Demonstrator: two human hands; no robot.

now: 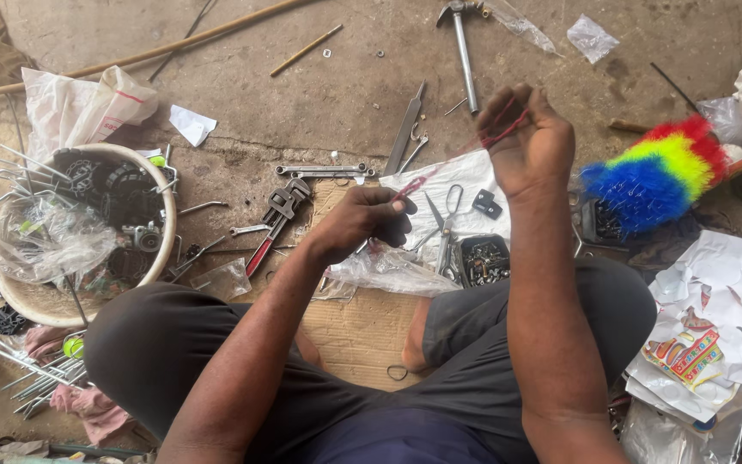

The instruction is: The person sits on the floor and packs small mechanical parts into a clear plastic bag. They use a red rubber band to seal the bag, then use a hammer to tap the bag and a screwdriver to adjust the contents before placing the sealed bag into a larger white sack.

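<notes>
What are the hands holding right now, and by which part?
A thin red string, stretched between both hands. The left hand pinches its lower end and the right hand grips its upper end, where it loops around the fingers.

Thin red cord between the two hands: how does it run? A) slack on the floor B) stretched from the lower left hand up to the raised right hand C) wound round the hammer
B: the thin red cord spans from the left hand to the raised right hand.
</notes>
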